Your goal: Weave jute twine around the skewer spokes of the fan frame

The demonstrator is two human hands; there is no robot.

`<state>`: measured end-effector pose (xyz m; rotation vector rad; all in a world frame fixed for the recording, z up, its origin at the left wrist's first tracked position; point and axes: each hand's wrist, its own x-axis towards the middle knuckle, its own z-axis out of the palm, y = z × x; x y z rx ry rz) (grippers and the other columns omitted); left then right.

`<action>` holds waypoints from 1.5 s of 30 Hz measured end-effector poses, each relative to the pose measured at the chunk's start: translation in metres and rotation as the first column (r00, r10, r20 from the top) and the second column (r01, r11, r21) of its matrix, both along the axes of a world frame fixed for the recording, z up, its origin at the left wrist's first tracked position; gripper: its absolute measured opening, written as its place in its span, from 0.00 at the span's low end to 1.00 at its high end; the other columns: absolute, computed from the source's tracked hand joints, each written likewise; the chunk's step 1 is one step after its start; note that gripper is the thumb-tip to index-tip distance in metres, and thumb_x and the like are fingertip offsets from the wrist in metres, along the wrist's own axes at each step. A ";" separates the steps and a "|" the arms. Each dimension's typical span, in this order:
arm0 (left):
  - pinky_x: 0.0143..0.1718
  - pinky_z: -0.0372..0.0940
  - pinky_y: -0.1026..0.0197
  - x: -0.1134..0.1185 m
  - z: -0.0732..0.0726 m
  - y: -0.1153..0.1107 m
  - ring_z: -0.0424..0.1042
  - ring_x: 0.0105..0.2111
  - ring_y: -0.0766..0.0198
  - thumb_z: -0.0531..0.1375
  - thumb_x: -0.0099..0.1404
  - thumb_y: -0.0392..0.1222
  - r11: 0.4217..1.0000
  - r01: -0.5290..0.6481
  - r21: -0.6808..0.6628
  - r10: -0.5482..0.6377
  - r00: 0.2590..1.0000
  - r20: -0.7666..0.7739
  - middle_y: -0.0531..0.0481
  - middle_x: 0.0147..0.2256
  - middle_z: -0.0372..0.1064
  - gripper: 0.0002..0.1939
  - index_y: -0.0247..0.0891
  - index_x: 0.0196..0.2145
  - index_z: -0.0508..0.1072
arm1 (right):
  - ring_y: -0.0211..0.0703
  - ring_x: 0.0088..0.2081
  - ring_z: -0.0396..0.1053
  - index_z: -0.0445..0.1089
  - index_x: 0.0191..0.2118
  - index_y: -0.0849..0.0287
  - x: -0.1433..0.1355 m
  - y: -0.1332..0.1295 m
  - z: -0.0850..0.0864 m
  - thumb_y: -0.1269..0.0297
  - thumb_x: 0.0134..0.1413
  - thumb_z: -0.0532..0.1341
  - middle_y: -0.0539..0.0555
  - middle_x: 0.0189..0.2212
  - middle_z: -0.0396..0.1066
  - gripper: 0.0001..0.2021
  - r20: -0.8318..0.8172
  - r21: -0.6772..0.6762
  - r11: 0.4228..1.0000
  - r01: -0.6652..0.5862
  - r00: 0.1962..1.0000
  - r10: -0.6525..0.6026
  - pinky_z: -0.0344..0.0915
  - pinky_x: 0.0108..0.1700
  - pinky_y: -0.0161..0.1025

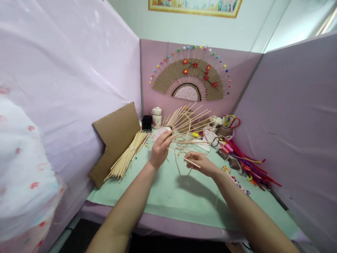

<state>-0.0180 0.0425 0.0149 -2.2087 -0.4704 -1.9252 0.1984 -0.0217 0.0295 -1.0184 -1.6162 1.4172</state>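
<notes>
A pale green tabletop [168, 196] bears a fan-shaped frame of thin sticks [193, 121], lifted above it near the middle, beside a bundle of loose sticks [127, 156]. The left hand [159, 149] grips the frame at its rounded base; the right hand [198, 163], fingers curled in close, is at the frame's nearest sticks, its exact hold unclear.

A yellow-framed picture [195, 7] is hung on the wall. A decorated fan [171, 77] is mounted on the pink panel [237, 70]. Below it, a white bottle [157, 118] is placed beside a black object [146, 123]. Red and yellow handles [234, 123] are held in a brown cup [224, 131]; fuzzy red and purple stems [246, 163] are scattered nearby. A cardboard sheet [119, 128] is leaned at the left.
</notes>
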 end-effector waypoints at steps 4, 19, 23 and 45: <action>0.61 0.63 0.47 -0.001 -0.003 0.005 0.63 0.63 0.59 0.50 0.73 0.32 0.996 -0.078 0.044 0.080 0.996 -0.050 0.42 0.57 0.71 0.21 0.46 0.59 0.69 | 0.30 0.20 0.57 0.69 0.30 0.58 0.048 -0.009 0.021 0.57 0.39 0.74 0.43 0.19 0.63 0.16 -0.262 0.026 0.972 0.234 0.940 -0.219 0.61 0.27 0.33; 0.62 0.61 0.46 0.004 -0.012 0.007 0.63 0.63 0.59 0.48 0.73 0.32 0.990 -0.127 0.054 0.134 0.979 -0.155 0.41 0.56 0.71 0.21 0.44 0.58 0.69 | 0.37 0.28 0.66 0.76 0.33 0.55 0.043 -0.076 0.059 0.69 0.53 0.68 0.51 0.32 0.70 0.02 -0.335 0.654 0.544 0.526 0.846 -0.415 0.62 0.27 0.36; 0.62 0.60 0.47 0.006 -0.012 0.005 0.63 0.63 0.60 0.47 0.74 0.33 0.993 -0.114 0.038 0.119 0.978 -0.170 0.41 0.56 0.71 0.21 0.44 0.58 0.70 | 0.35 0.25 0.64 0.75 0.34 0.56 0.039 -0.065 0.057 0.67 0.52 0.68 0.49 0.28 0.69 0.03 -0.383 0.611 0.496 0.617 0.779 -0.496 0.60 0.27 0.36; 0.62 0.61 0.47 0.020 -0.012 -0.007 0.64 0.62 0.61 0.46 0.74 0.33 0.997 -0.067 0.050 0.076 0.973 -0.218 0.42 0.54 0.73 0.19 0.42 0.54 0.72 | 0.32 0.19 0.55 0.68 0.27 0.59 0.001 0.004 0.017 0.51 0.35 0.70 0.45 0.18 0.64 0.17 -0.354 0.157 0.613 0.774 0.624 -0.697 0.52 0.21 0.33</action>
